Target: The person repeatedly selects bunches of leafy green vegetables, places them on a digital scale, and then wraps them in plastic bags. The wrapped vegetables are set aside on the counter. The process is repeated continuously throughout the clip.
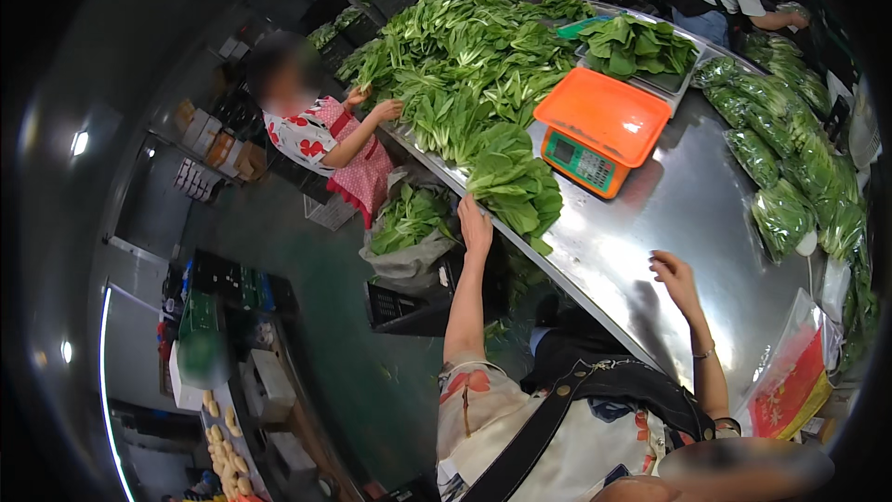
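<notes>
My left hand (476,224) reaches to the steel table's near edge, against a pile of broad-leaved greens (519,185). Leaves cover part of its fingers, so whether they grip any is hidden. Over the bare metal of the steel table (620,244), my right hand (674,284) hovers with loosely bent fingers and nothing visible in it. An orange digital scale (582,164) with an orange pan (605,115) stands beyond both hands. Behind the broad leaves spreads a large heap of leafy greens with pale stems (481,56).
At the left a person in a pink apron (359,160) handles greens. A lined sack of greens (411,251) stands by a black crate (401,307) on the floor. Bagged greens (787,146) line the table's right side. More greens (631,45) rest on another scale. Two people work farther back.
</notes>
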`<state>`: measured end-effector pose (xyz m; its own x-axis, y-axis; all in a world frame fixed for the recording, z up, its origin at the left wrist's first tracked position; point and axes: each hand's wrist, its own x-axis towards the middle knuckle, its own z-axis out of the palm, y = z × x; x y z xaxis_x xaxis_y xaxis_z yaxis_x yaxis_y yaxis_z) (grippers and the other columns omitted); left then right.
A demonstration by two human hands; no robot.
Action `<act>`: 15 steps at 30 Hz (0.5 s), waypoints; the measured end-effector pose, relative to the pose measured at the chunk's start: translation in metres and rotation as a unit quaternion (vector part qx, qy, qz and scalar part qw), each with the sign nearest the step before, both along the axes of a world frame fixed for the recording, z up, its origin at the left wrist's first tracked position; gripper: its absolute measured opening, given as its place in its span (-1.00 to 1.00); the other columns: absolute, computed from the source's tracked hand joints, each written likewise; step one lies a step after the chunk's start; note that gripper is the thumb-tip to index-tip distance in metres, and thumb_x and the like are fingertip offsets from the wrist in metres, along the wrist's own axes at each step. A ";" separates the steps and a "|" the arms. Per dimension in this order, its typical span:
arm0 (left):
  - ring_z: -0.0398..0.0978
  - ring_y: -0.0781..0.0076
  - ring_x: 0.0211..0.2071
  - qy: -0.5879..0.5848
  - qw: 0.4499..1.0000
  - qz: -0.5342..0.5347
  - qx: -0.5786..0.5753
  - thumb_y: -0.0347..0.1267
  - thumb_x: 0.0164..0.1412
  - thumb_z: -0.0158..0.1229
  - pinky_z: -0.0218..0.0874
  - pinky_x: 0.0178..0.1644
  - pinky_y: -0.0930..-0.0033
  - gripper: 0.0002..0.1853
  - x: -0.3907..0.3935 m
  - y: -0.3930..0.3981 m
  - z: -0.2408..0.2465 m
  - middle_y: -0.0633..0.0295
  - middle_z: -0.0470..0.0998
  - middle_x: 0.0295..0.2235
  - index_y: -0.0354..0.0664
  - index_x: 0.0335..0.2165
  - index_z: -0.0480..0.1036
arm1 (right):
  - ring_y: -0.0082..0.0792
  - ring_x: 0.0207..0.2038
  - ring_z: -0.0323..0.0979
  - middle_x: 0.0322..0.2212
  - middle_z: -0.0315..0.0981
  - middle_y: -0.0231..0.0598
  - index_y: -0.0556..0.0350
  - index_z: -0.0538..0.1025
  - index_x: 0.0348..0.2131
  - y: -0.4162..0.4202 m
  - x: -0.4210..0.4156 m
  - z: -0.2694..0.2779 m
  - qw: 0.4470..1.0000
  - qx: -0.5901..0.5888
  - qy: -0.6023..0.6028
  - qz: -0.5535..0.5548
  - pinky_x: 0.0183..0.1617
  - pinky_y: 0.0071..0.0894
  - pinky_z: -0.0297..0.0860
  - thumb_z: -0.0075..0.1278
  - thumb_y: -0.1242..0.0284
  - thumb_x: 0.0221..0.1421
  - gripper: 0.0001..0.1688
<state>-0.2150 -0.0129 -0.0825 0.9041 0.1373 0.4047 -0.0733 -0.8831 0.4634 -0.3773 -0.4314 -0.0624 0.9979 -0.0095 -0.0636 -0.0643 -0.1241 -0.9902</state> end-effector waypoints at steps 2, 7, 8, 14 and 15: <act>0.10 -0.09 0.06 -0.009 0.995 -0.074 0.067 -0.58 -0.19 0.21 0.05 0.08 0.13 -0.23 0.037 0.021 0.008 -0.10 0.19 -0.02 -0.36 0.04 0.05 | -0.43 -0.28 0.45 -0.26 0.46 -0.17 0.31 0.42 -0.12 0.064 0.019 0.002 0.994 0.058 0.030 0.082 -0.29 -0.49 0.40 -0.08 0.42 0.10 -0.62; 0.18 -0.12 -0.03 0.167 0.965 -0.178 0.091 -0.49 -0.39 0.38 0.11 0.04 0.10 -0.09 0.107 0.052 0.009 -0.11 0.25 -0.08 -0.40 -0.01 0.07 | -0.44 -0.24 0.42 -0.20 0.39 -0.10 0.41 0.32 -0.05 0.226 0.092 -0.009 0.954 0.190 0.110 0.203 -0.19 -0.49 0.40 -0.07 0.30 0.14 -0.47; 0.22 -0.12 -0.07 0.163 0.965 -0.190 0.080 -0.44 -0.44 0.42 0.13 0.00 0.10 -0.09 0.112 0.057 0.007 -0.09 0.28 -0.12 -0.37 -0.05 0.11 | -0.39 -0.19 0.40 -0.17 0.35 -0.09 0.39 0.27 -0.04 0.249 0.103 -0.001 0.935 0.264 0.151 0.184 -0.15 -0.45 0.40 -0.07 0.28 0.14 -0.45; 0.20 -0.15 -0.07 0.143 0.941 -0.305 0.027 -0.41 -0.41 0.40 0.13 -0.01 0.09 -0.15 0.118 0.065 0.002 -0.17 0.26 -0.14 -0.32 -0.08 0.14 | -0.23 -0.16 0.39 -0.20 0.31 -0.09 0.28 0.24 -0.09 0.321 0.157 -0.053 0.855 0.460 0.239 0.002 -0.12 -0.31 0.42 -0.06 0.30 0.13 -0.53; 0.20 -0.16 -0.07 0.132 0.943 -0.304 0.032 -0.41 -0.41 0.39 0.13 -0.01 0.08 -0.16 0.117 0.067 0.003 -0.18 0.26 -0.15 -0.32 -0.08 0.14 | -0.22 -0.16 0.39 -0.19 0.30 -0.08 0.28 0.23 -0.09 0.327 0.163 -0.053 0.850 0.468 0.242 -0.020 -0.12 -0.31 0.42 -0.06 0.30 0.13 -0.52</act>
